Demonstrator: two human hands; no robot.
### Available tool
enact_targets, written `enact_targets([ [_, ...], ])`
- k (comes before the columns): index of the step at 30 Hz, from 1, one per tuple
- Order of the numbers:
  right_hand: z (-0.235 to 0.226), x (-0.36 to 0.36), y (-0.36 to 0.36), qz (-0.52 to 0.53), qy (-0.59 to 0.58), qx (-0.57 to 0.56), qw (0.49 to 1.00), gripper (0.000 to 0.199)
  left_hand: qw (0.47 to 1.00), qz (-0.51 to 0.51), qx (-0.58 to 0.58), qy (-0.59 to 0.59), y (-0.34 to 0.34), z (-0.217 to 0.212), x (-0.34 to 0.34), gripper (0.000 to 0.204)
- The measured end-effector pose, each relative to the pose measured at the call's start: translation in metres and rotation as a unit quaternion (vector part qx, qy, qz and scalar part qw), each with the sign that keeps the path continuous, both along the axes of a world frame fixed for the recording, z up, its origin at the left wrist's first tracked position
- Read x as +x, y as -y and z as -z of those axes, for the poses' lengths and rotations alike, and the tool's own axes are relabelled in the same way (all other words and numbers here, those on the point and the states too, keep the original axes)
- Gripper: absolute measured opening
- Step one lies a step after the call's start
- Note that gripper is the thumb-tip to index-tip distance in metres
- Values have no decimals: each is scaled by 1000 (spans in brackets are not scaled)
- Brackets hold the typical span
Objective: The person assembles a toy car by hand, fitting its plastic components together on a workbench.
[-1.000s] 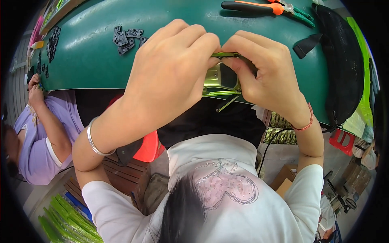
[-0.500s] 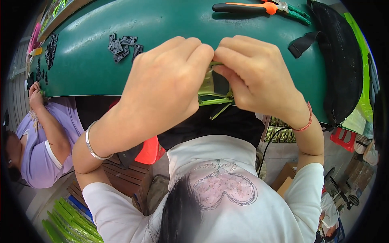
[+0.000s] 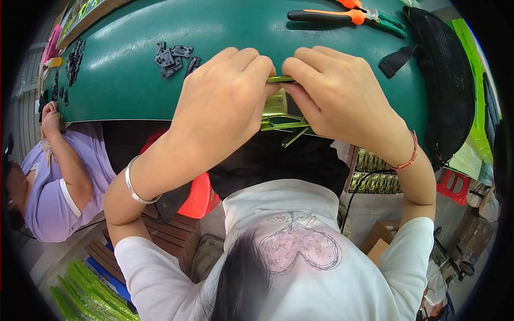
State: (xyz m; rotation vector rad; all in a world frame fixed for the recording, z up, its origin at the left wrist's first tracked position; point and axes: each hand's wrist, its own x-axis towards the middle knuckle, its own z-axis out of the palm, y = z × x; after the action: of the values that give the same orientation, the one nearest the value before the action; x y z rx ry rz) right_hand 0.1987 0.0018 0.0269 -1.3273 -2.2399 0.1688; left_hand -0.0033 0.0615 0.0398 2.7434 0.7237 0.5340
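Near the table's front edge, a shiny yellow-green frame-like part (image 3: 284, 124) with slim bars is held up between both hands. My left hand (image 3: 218, 104) pinches its left side with closed fingers. On the other side, my right hand (image 3: 342, 101) grips it, thumb and bent fingers pressed together. A thin green strip (image 3: 281, 79) spans the gap between the two sets of fingertips. One narrow bar sticks out below, toward my body. My hands hide much of the part, so its full shape cannot be made out.
Several small black plates (image 3: 170, 68) lie on the green table (image 3: 128, 69). Orange-and-black pliers (image 3: 326, 17) rest at the far side, a black bag (image 3: 447, 88) on the right. A co-worker in a purple top (image 3: 75, 160) sits at left. Boxed green parts (image 3: 375, 181) are below.
The thin green strip between my fingertips shows more plainly now, and the part has tilted slightly. Both hands keep their grip. The whole view has shifted a little.
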Motion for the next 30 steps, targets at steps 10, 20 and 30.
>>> enact_targets([
  [10,2,-8,-9,-54,13,-15,998,23,986,-96,-89,99,15,6,-15,42],
  [20,3,4,-20,-97,-6,20,995,16,989,-63,5,133,15,9,-13,28],
  [30,12,-8,-13,-121,73,39,989,19,986,-104,69,115,35,1,-21,29],
])
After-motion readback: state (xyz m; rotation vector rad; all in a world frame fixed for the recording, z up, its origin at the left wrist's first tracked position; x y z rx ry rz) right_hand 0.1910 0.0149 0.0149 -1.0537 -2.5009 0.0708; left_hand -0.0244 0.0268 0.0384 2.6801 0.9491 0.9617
